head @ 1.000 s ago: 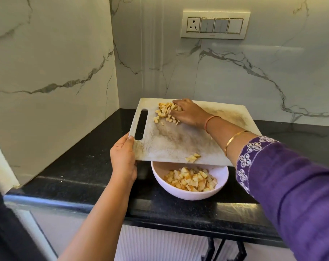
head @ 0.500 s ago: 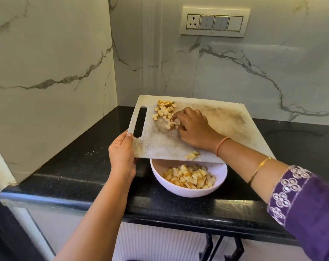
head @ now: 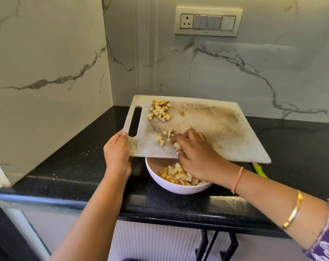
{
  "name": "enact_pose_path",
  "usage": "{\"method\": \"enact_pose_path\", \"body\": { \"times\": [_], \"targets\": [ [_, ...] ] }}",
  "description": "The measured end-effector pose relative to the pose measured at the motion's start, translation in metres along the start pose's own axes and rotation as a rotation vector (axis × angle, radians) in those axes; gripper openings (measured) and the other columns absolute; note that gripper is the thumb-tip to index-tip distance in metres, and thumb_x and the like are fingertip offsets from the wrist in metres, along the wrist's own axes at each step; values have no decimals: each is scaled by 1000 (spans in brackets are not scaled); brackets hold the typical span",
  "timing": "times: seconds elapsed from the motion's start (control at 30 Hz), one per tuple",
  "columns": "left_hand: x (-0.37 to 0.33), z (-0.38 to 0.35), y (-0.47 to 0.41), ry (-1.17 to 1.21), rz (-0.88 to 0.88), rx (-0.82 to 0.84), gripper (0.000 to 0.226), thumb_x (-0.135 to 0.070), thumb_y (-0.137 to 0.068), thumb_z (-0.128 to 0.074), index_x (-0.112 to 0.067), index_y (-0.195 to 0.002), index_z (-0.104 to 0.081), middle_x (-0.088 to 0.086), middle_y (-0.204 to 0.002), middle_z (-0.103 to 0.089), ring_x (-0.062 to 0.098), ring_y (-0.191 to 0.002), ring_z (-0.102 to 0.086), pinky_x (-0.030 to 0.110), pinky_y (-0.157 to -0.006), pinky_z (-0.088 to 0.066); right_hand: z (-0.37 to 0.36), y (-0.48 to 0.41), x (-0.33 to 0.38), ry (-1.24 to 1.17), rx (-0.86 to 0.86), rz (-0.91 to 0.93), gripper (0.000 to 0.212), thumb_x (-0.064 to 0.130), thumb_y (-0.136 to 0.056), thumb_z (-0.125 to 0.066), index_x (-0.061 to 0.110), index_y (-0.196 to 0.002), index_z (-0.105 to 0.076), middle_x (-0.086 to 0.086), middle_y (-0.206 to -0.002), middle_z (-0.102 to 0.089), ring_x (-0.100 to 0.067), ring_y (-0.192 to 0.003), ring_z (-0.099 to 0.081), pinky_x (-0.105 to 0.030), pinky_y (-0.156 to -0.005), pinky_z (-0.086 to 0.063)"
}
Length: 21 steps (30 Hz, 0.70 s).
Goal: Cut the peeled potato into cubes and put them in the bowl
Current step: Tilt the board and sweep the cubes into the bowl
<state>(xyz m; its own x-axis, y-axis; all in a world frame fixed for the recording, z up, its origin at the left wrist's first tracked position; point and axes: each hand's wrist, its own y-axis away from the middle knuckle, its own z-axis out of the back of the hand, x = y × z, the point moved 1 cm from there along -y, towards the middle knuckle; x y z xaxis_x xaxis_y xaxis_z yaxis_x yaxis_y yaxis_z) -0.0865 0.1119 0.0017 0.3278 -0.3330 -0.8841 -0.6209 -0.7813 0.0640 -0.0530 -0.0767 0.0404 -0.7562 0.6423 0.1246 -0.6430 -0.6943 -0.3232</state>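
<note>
Holds cutting board (head: 207, 129) with its near edge over bowl (head: 169, 187), left hand (head: 117, 157) clamped on the near-left corner beside the slot. Curls right hand (head: 195, 153) round a few potato cubes (head: 176, 146) at that near edge, directly above the bowl. Leaves remaining pile (head: 160, 110) at far left of board: beyond right hand and slightly left, within reach of that hand only. Hides bowl's far rim under board. Cannot tell cube count under palm. Shows only a green handle (head: 259, 170) at near right.
</note>
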Motion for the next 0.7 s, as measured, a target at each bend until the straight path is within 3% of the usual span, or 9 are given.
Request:
{"method": "enact_pose_path", "body": {
  "times": [0.23,0.4,0.57,0.7],
  "targets": [
    [3,-1,4,-17,7,1,14,-18,-98,-50,-23,-97,-63,8,-111,-63,24,-104,-62,41,-87,-55,2,17,10,-147,52,38,30,14,-91,-47,27,-117,-50,5,-116,-37,-16,-113,-31,-37,-99,-27],
    [3,0,2,-11,-7,10,17,-17,-98,-50,-18,-107,-64,9,-111,-63,23,-100,-62,32,-72,-55,4,3,12,-256,-71,73,34,7,-84,-50,25,-111,-57,6,-118,-42,-14,-116,-32,-35,-98,-25],
    [4,1,3,-3,-6,4,15,-16,-98,-50,-21,-96,-64,8,-105,-63,21,-96,-60,36,-80,-54,1,-31,6,-336,1,102,36,10,-93,-49,18,-127,-55,1,-131,-41,-15,-127,-33,-29,-107,-27],
    [3,0,5,7,-11,21,15,-15,-98,-50,-21,-94,-63,7,-100,-63,21,-94,-60,40,-85,-54,-2,-35,6,-224,15,194,36,8,-95,-44,12,-128,-56,-3,-125,-49,-17,-120,-39,-27,-103,-32]
  ]
}}
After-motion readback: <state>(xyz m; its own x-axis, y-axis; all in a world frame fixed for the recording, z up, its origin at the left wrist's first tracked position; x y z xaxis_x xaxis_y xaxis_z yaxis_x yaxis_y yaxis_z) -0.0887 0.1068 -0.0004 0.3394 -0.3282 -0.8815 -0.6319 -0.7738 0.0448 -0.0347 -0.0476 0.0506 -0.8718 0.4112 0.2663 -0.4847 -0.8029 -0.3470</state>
